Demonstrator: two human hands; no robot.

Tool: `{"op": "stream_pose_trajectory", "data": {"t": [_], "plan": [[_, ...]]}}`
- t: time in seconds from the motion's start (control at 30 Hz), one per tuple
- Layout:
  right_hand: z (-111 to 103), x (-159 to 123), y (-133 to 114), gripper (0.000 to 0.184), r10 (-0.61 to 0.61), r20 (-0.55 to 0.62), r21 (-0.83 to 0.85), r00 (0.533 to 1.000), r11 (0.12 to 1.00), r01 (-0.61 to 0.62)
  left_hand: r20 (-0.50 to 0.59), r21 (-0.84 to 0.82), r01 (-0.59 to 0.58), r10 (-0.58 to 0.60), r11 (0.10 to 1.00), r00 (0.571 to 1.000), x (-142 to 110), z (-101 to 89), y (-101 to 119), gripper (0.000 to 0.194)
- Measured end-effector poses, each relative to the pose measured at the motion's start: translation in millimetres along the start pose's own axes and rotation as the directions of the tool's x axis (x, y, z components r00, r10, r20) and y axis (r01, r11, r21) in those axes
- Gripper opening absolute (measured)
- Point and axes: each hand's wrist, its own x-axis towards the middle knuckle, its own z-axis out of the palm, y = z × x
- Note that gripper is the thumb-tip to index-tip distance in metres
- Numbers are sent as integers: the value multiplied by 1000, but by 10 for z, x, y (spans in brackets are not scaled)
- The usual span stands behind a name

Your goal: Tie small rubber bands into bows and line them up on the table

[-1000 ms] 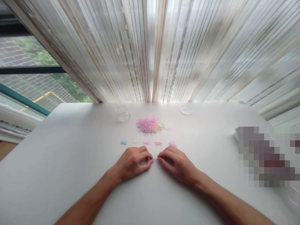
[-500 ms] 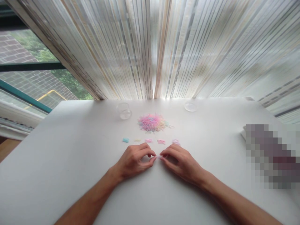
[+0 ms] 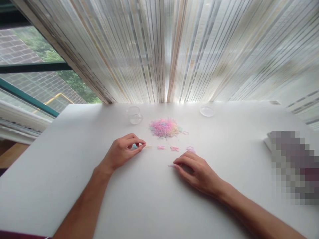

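My left hand [image 3: 122, 151] pinches thumb and forefinger together at the left end of a thin group of yellow rubber bands [image 3: 149, 146]. A teal group [image 3: 135, 146] shows partly behind those fingers. My right hand [image 3: 195, 169] rests on the table with a small pale lilac rubber band [image 3: 171, 165] pinched at its fingertips; the band's free end points left. In the row above lie a pink group [image 3: 160, 147], a coral-pink group [image 3: 174, 148] and a lilac group [image 3: 190, 148], the last just above my right knuckles.
Behind the row is a heap of mixed pastel rubber bands [image 3: 164, 127] on the white table [image 3: 139, 205]. A clear round container [image 3: 135, 116] stands left of it, a clear lid [image 3: 206, 111] right. A blurred-out object [image 3: 294, 166] lies far right; a striped curtain [image 3: 139, 49] hangs behind.
My left hand has let go of the lilac band and moved up and left to the yellow group. My right hand still holds the band in nearly the same place.
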Motion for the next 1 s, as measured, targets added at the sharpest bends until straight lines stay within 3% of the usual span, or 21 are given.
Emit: {"op": "stream_pose_trajectory", "data": {"t": [0.23, 0.57, 0.7, 0.87, 1.0], "plan": [[-9, 1, -8, 13, 8, 16, -12, 1000, 1000, -8, 26, -24, 81, -80, 996, 996, -25, -34, -92, 14], [-8, -8, 0, 13, 7, 24, -18, 1000, 1000, -6, -13, -178, 100, -104, 979, 994, -6, -43, -106, 15], [-8, -8, -4, 13, 6, 26, -17, 1000, 1000, -6, -18, -227, 50, -56, 973, 998, 10, 95, 12, 15], [-11, 15, -18, 14, 6, 27, -24, 1000, 1000, -5, -70, -111, -26, 18, 993, 997, 14, 343, 164, 14], [-11, 25, -24, 14, 6, 27, -28, 1000, 1000, -5, -51, -64, -49, 46, 997, 998, 10, 414, 174, 13]]}}
